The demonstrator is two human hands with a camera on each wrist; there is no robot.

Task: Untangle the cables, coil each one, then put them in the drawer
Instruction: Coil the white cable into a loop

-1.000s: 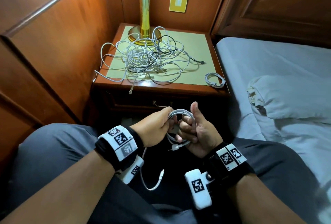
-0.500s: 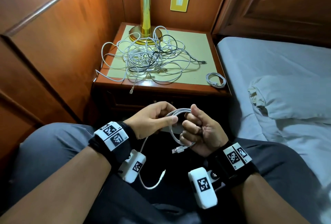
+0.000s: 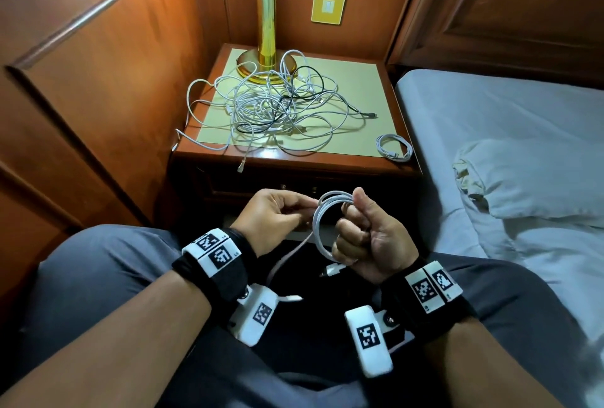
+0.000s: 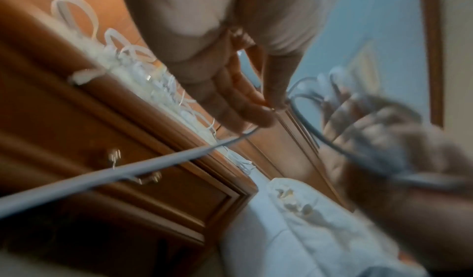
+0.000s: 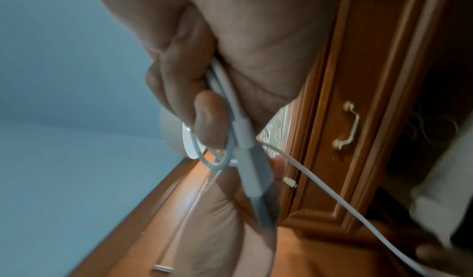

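Note:
Over my lap, my right hand (image 3: 351, 233) grips a small coil of white cable (image 3: 318, 221), fingers curled through its loops; the USB plug (image 3: 333, 269) sticks out below the fist. The right wrist view shows those fingers (image 5: 204, 119) clamped round the strands and the plug (image 5: 253, 172). My left hand (image 3: 302, 210) pinches the same cable's free strand just left of the coil. Its loose tail (image 3: 287, 298) hangs beside my left wrist. A tangle of white and black cables (image 3: 277, 107) lies on the nightstand (image 3: 359, 87). The drawer (image 3: 261, 187) below is closed.
One coiled white cable (image 3: 394, 146) lies at the nightstand's front right corner. A brass lamp base (image 3: 266, 63) stands behind the tangle. Wood panelling rises on the left, a bed with a pillow (image 3: 523, 175) lies to the right. The drawer's metal handle (image 5: 348, 125) shows in the right wrist view.
My left hand has drawn away from the right, to the left, still pinching the strand. The coil has opened into a wider loop and the hanging tail has risen a little.

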